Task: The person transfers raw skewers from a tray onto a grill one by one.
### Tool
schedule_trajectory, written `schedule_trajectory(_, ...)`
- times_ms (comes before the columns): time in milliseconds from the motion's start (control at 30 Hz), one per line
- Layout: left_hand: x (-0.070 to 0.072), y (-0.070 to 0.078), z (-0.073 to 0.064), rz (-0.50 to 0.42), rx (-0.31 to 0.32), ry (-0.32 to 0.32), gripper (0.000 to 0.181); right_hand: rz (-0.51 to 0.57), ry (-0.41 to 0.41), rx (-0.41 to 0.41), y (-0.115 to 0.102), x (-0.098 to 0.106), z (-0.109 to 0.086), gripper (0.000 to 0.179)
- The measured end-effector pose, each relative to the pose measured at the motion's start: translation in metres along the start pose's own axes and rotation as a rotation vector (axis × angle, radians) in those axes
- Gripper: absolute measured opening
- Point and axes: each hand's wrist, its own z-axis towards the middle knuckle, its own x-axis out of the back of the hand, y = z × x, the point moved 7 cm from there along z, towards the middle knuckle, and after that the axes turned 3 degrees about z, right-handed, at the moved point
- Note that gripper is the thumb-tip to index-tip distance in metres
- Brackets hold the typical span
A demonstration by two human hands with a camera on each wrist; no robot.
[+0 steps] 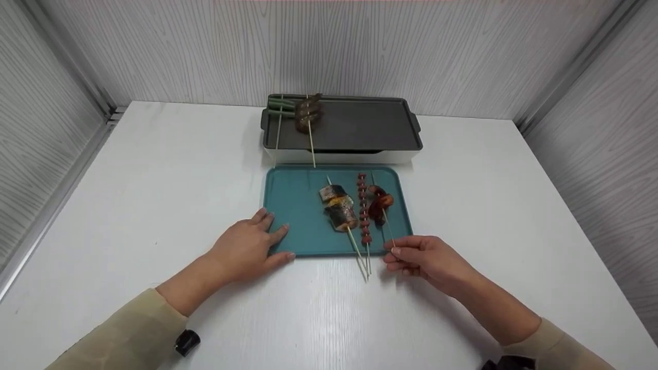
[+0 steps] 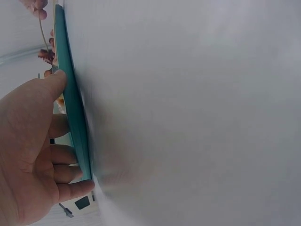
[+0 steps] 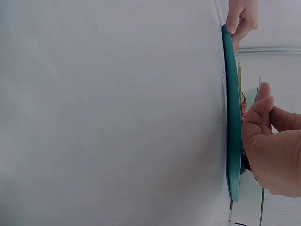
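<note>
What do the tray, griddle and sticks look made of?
Tray: probably plastic, satin teal, judging by its rounded, one-color rim. Griddle: likely metal with a matte dark coating, given its uniform dull surface. Sticks: apparently bare bamboo or wood, by their tan color.

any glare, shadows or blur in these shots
Head view: pale sheen on the table in front of the tray, soft shadow under the right hand; left wrist view: bright haze at upper right; right wrist view: tabletop mostly soft grey with little detail.
</note>
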Motion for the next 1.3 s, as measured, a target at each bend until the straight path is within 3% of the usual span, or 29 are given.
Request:
schedule_trajectory(733, -0.003, -0.003, -0.003, -0.038, 0.012, -0.001, 0.067, -0.075, 0.028, 0.026, -0.022, 0.002, -0.019, 0.045)
schedule_trajectory(1067, -0.002, -0.003, -0.002, -0.038, 0.012, -0.002, 0.068, -0.091, 0.040, 0.129, -0.057, 0.009, -0.024, 0.039)
schedule_trajectory(1300, -0.003, -0.001, -0.002, -0.040, 0.012, -0.007, 0.068, -0.141, 0.098, 0.190, -0.084, 0.021, -0.020, 0.039)
